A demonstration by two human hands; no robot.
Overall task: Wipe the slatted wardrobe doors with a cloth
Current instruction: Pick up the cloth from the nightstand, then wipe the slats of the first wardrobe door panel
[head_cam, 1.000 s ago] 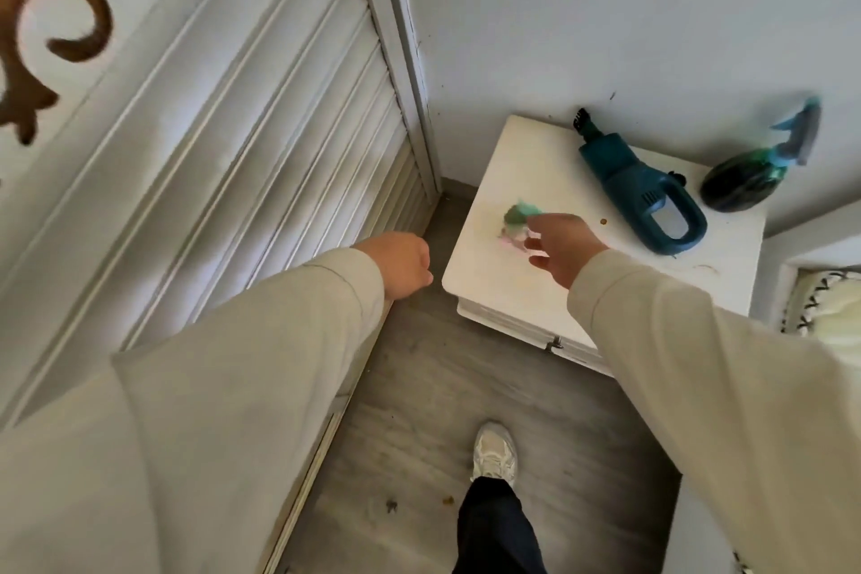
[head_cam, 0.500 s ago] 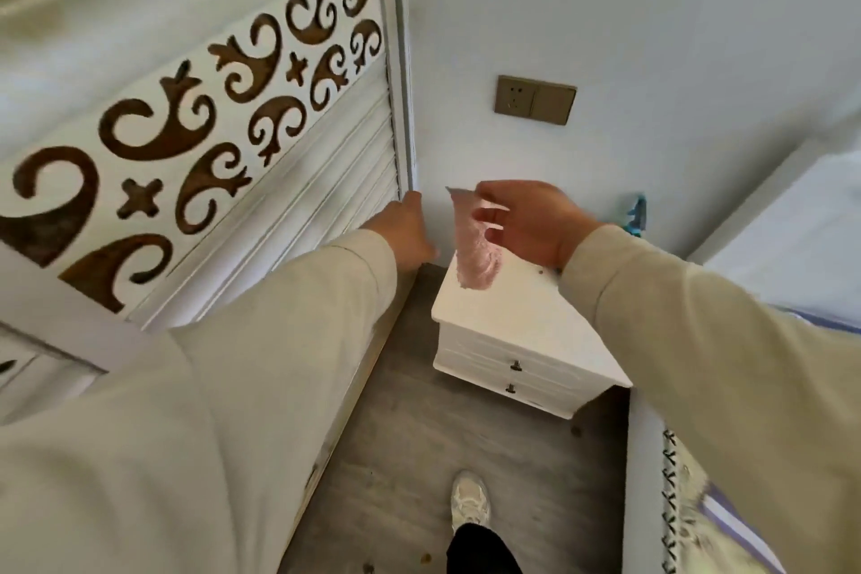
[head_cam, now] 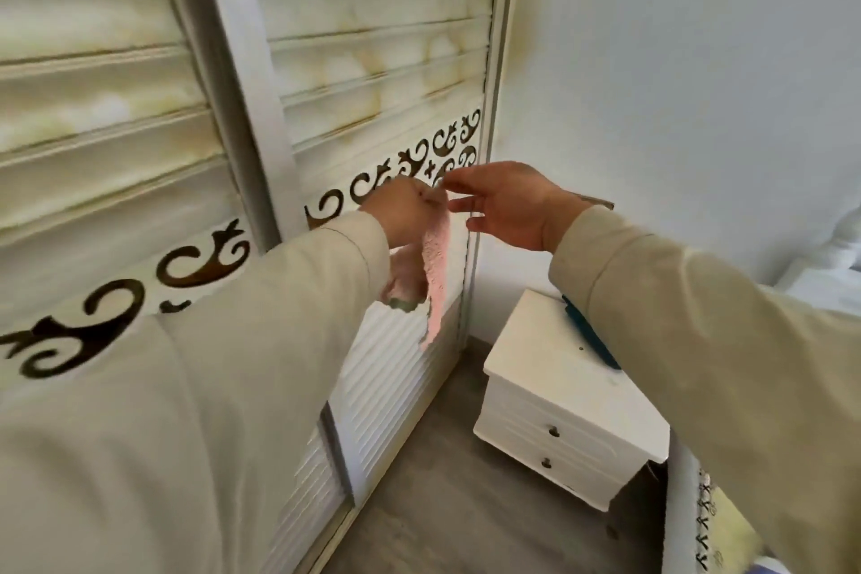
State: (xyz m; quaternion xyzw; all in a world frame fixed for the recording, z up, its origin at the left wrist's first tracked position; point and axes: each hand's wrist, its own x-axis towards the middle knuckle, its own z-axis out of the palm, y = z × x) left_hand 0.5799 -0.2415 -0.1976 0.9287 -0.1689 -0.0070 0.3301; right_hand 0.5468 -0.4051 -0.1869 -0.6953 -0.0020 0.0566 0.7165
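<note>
The white slatted wardrobe doors (head_cam: 372, 61) fill the left and centre, with yellowish stains on the upper slats and a band of brown scroll cut-outs across the middle. A pink cloth (head_cam: 435, 280) hangs down in front of the right door. My left hand (head_cam: 403, 212) grips its top edge. My right hand (head_cam: 505, 205) is beside it, thumb and forefinger pinching the same top edge, the other fingers stretched out. Both hands are level with the scroll band, close to the door's right edge.
A white two-drawer nightstand (head_cam: 550, 415) stands in the corner at lower right with a teal tool (head_cam: 591, 336) on top, partly hidden by my right sleeve. A plain white wall is to the right. Grey wood floor (head_cam: 442, 503) lies below, a bed edge at far right.
My view rose from the nightstand to the upper slats. My right hand picked the cloth off the nightstand and lifted it; my left hand has now taken hold of its top edge.
</note>
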